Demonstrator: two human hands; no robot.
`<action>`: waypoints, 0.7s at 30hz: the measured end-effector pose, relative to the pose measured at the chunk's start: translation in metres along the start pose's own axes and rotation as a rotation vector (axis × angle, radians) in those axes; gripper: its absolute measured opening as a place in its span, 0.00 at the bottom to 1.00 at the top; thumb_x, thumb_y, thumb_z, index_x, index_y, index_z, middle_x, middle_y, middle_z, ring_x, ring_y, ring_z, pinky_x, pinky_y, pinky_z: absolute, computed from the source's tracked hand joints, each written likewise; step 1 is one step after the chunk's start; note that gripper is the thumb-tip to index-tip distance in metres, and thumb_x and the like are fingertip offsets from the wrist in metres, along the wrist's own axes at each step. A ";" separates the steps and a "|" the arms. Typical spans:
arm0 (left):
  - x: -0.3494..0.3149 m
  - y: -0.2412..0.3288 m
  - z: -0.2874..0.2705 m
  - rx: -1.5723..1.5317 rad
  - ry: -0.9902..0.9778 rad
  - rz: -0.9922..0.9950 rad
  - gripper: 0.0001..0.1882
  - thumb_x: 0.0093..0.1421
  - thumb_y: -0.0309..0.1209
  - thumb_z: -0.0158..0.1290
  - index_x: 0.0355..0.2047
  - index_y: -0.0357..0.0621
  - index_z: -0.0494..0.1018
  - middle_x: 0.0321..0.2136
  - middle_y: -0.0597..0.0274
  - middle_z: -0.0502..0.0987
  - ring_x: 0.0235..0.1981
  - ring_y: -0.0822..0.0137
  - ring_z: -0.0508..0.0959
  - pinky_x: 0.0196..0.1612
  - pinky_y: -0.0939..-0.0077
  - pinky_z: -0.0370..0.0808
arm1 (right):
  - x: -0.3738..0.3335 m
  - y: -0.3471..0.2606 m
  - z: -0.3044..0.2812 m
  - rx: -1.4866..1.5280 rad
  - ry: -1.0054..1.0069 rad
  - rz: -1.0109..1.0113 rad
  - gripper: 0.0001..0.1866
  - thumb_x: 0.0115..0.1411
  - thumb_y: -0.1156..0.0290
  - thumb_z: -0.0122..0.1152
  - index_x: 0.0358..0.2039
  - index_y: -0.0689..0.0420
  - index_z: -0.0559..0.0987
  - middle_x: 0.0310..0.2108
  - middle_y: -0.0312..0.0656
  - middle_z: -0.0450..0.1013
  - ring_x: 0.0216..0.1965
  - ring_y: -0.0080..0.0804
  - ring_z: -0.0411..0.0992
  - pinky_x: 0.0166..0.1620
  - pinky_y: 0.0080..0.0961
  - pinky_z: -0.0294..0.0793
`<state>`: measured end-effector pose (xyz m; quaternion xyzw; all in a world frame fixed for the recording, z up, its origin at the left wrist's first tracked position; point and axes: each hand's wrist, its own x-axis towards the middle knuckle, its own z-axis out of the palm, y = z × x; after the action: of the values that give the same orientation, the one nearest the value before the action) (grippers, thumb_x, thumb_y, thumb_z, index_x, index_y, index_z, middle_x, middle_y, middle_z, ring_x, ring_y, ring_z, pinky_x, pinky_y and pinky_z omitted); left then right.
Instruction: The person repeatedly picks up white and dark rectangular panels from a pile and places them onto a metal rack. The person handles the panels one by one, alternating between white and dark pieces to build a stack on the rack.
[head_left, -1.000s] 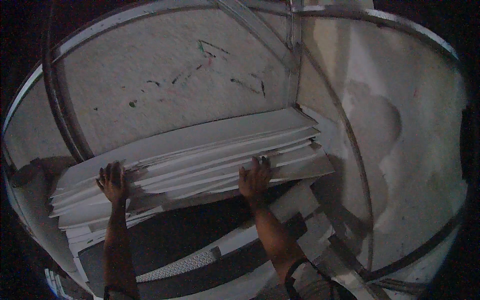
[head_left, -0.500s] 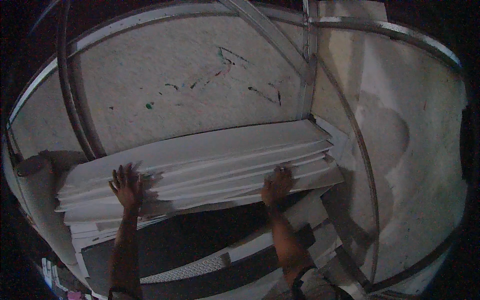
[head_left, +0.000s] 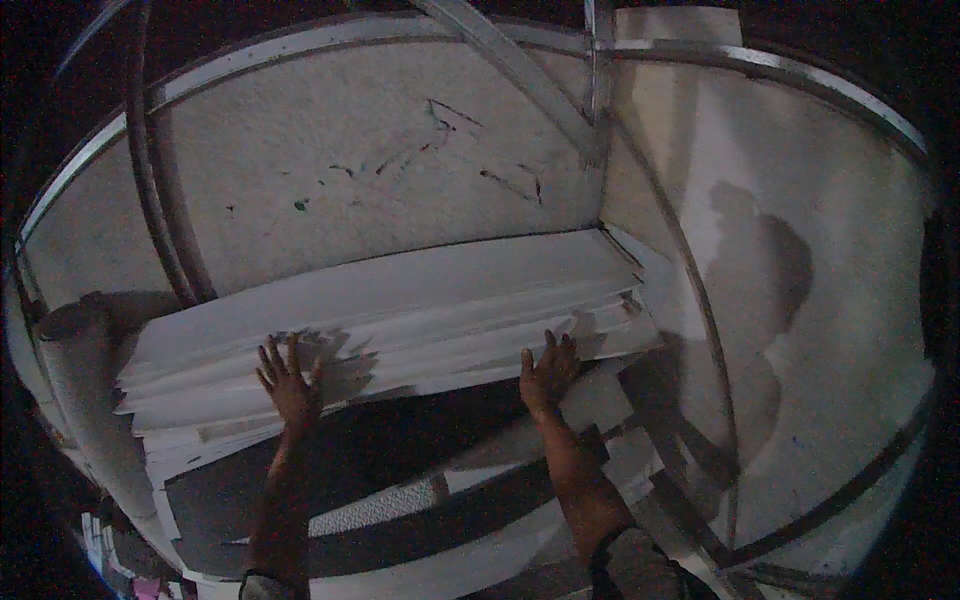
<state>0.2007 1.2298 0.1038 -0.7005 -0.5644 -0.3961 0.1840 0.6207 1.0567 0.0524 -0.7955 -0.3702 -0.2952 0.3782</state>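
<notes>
With left hand (head_left: 292, 395) and right hand (head_left: 548, 377) spread wide, clasping nothing (contact is unclear), the pale sheet stack (head_left: 400, 291) below the marked panel (head_left: 350, 120) could slide askew if the 2 hands push unevenly.

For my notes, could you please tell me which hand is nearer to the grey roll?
Left. The left hand is over the front of the white sheet stack, to the right of the grey roll; the right hand is farther right, toward the stack's right end.
</notes>
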 end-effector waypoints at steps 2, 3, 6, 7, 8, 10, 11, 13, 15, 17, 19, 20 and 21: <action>-0.024 0.028 -0.013 -0.093 -0.001 -0.006 0.36 0.68 0.57 0.50 0.72 0.61 0.60 0.76 0.50 0.47 0.77 0.42 0.44 0.72 0.32 0.41 | -0.014 0.003 -0.027 0.119 0.059 -0.047 0.34 0.70 0.51 0.56 0.70 0.53 0.63 0.69 0.63 0.56 0.71 0.62 0.52 0.70 0.61 0.50; -0.041 0.040 -0.015 -0.140 -0.013 -0.009 0.36 0.68 0.58 0.50 0.72 0.60 0.60 0.76 0.49 0.47 0.77 0.41 0.43 0.72 0.32 0.41 | -0.026 0.007 -0.041 0.173 0.080 -0.069 0.34 0.69 0.51 0.57 0.69 0.53 0.63 0.69 0.63 0.56 0.71 0.62 0.52 0.70 0.60 0.50; -0.087 0.073 -0.017 -0.249 -0.035 0.010 0.35 0.67 0.57 0.53 0.69 0.55 0.65 0.74 0.46 0.52 0.75 0.40 0.50 0.71 0.34 0.47 | -0.057 0.008 -0.093 0.236 -0.043 -0.005 0.33 0.68 0.52 0.59 0.67 0.55 0.65 0.67 0.64 0.57 0.70 0.62 0.54 0.68 0.59 0.54; -0.107 0.095 -0.032 -0.336 -0.061 0.002 0.34 0.67 0.56 0.53 0.66 0.53 0.68 0.72 0.45 0.57 0.72 0.40 0.55 0.70 0.37 0.51 | -0.072 0.009 -0.118 0.134 -0.046 0.018 0.33 0.68 0.53 0.60 0.66 0.56 0.65 0.66 0.64 0.59 0.68 0.63 0.56 0.66 0.57 0.59; -0.127 0.119 -0.048 -0.420 -0.086 -0.007 0.33 0.67 0.56 0.54 0.64 0.50 0.70 0.69 0.44 0.62 0.70 0.41 0.60 0.68 0.40 0.56 | -0.083 0.013 -0.136 0.148 -0.023 0.017 0.33 0.68 0.53 0.60 0.66 0.56 0.65 0.65 0.64 0.60 0.68 0.63 0.57 0.66 0.57 0.59; -0.170 0.164 -0.088 -0.610 -0.203 -0.016 0.30 0.66 0.55 0.55 0.58 0.46 0.75 0.62 0.43 0.71 0.63 0.43 0.70 0.64 0.47 0.65 | -0.110 0.031 -0.170 0.175 0.015 0.027 0.33 0.68 0.52 0.59 0.66 0.56 0.65 0.64 0.64 0.61 0.66 0.64 0.59 0.65 0.57 0.61; -0.182 0.190 -0.116 -0.743 -0.278 -0.026 0.29 0.66 0.54 0.56 0.56 0.44 0.76 0.58 0.44 0.75 0.59 0.44 0.74 0.61 0.51 0.68 | -0.115 0.048 -0.180 0.192 0.117 -0.045 0.32 0.68 0.51 0.59 0.66 0.56 0.66 0.63 0.64 0.63 0.65 0.65 0.61 0.65 0.57 0.61; -0.218 0.200 -0.135 -0.832 -0.354 0.102 0.27 0.67 0.52 0.57 0.52 0.41 0.79 0.51 0.45 0.80 0.52 0.47 0.79 0.55 0.56 0.74 | -0.137 0.061 -0.204 0.147 0.103 -0.031 0.33 0.68 0.51 0.59 0.66 0.56 0.66 0.63 0.64 0.63 0.64 0.65 0.61 0.65 0.58 0.61; -0.253 0.206 -0.134 -0.837 -0.378 0.265 0.25 0.67 0.50 0.57 0.50 0.40 0.79 0.47 0.46 0.82 0.47 0.48 0.82 0.50 0.58 0.77 | -0.157 0.069 -0.233 0.176 0.029 0.019 0.33 0.68 0.49 0.59 0.66 0.56 0.66 0.62 0.63 0.64 0.64 0.65 0.61 0.65 0.57 0.61; -0.290 0.239 -0.169 -0.946 -0.486 0.216 0.24 0.67 0.49 0.58 0.49 0.40 0.80 0.46 0.47 0.82 0.45 0.50 0.83 0.48 0.59 0.78 | -0.184 0.096 -0.262 0.130 0.018 0.046 0.33 0.68 0.49 0.59 0.65 0.56 0.67 0.62 0.62 0.64 0.64 0.64 0.62 0.64 0.56 0.62; -0.317 0.270 -0.219 -1.067 -0.626 0.059 0.24 0.67 0.49 0.58 0.48 0.40 0.81 0.46 0.46 0.83 0.45 0.52 0.84 0.46 0.58 0.79 | -0.208 0.106 -0.291 0.115 -0.001 0.085 0.33 0.68 0.49 0.60 0.65 0.57 0.67 0.61 0.62 0.64 0.63 0.64 0.62 0.64 0.56 0.63; -0.331 0.278 -0.226 -1.097 -0.682 0.051 0.24 0.67 0.50 0.57 0.48 0.40 0.81 0.46 0.47 0.83 0.45 0.53 0.84 0.46 0.59 0.79 | -0.219 0.110 -0.307 0.114 -0.016 0.106 0.33 0.67 0.49 0.60 0.65 0.57 0.68 0.61 0.62 0.64 0.63 0.63 0.63 0.63 0.55 0.63; -0.345 0.283 -0.228 -1.128 -0.733 0.038 0.25 0.68 0.50 0.57 0.48 0.39 0.81 0.46 0.47 0.83 0.45 0.54 0.84 0.46 0.60 0.79 | -0.226 0.112 -0.322 0.115 -0.029 0.122 0.33 0.67 0.50 0.60 0.64 0.57 0.68 0.61 0.62 0.64 0.63 0.63 0.63 0.63 0.55 0.64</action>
<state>0.3698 0.7630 0.0360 -0.7883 -0.2848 -0.3635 -0.4066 0.5256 0.6612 0.0137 -0.7978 -0.3429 -0.2384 0.4349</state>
